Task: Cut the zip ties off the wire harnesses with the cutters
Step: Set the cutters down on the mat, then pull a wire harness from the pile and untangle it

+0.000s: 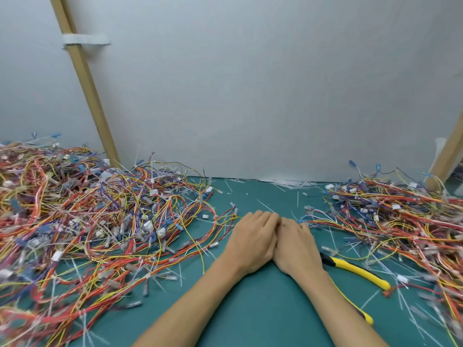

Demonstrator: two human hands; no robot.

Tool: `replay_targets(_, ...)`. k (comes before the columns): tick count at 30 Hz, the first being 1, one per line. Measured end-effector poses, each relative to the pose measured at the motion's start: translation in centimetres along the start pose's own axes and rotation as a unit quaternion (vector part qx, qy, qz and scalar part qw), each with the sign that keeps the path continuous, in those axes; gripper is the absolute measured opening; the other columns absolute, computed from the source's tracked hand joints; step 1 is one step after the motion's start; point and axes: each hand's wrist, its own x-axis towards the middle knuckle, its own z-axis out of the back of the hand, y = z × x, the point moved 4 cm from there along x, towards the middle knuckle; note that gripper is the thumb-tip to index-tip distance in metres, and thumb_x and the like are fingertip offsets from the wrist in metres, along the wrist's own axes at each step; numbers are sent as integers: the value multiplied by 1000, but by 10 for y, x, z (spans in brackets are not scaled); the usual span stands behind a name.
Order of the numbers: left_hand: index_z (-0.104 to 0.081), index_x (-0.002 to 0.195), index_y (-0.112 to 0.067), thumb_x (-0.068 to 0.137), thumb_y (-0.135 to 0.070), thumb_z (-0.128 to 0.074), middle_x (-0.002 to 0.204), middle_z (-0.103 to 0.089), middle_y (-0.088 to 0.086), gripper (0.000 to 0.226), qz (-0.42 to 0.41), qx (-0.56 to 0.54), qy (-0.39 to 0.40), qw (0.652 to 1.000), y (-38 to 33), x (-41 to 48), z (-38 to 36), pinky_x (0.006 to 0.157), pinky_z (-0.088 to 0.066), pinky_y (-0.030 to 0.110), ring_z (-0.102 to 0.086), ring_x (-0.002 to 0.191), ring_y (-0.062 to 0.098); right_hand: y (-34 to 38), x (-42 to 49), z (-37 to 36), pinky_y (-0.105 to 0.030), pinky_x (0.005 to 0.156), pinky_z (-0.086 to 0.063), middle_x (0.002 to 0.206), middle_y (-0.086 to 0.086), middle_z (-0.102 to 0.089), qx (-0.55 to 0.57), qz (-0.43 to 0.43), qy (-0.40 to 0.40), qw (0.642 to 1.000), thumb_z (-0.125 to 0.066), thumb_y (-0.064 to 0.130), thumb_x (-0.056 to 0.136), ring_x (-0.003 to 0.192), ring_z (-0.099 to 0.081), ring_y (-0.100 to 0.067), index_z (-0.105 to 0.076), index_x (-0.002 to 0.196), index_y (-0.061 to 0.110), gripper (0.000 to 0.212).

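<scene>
My left hand [253, 240] and my right hand [297, 244] lie palms down, side by side and touching, on the green mat [253, 309]. Their fingers bend down toward the mat and the fingertips are hidden; I see nothing held in either. The cutters, with yellow handles [355, 269], lie on the mat just right of my right wrist, their head hidden under it. A big tangle of wire harnesses [87, 221] with white zip ties fills the left side. A second pile of harnesses [400, 221] covers the right side.
Cut white zip-tie pieces [293, 184] lie scattered along the back edge of the mat and around both piles. A grey wall stands right behind the mat. One tan post [87, 78] leans at the left, another [448, 156] at the right.
</scene>
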Motion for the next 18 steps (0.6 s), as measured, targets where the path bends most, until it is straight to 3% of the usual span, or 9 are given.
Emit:
replay_targets(4,-59,104,-9,86,-16,-43,91,-60,5,26,-8,16,44,999,6,-4,4,73,-42,34,-54,83,26,0,1,-1,-39,99,-32,114,8,-62,8,-9,-6,1000,-35,32,96,116,-52,-17,-56,112,25,27)
replay_targets(10,-57,114,-11,93,-11,-47,104,-63,3,23,112,-62,48,991,41,-6,39,86,-44,36,-56,96,23,-2,0,-3,-38,101,-31,128,7,-59,-6,-9,-9,1000,-37,29,95,119,-51,-16,-54,125,23,35)
replay_targets(14,-62,112,-13,95,-12,-50,104,-67,-1,21,249,-121,37,960,82,10,83,79,-45,25,-61,87,14,-2,-2,-4,-37,99,-32,128,6,-60,-5,-4,-13,1000,-35,28,95,117,-52,-16,-54,126,22,37)
replay_targets(18,-64,112,-15,95,-13,-52,99,-66,-4,21,312,-101,6,945,115,16,119,71,-41,20,-60,82,9,-3,-2,-4,-37,100,-33,127,5,-60,-4,-2,-14,1000,-34,28,95,117,-52,-16,-54,125,21,37)
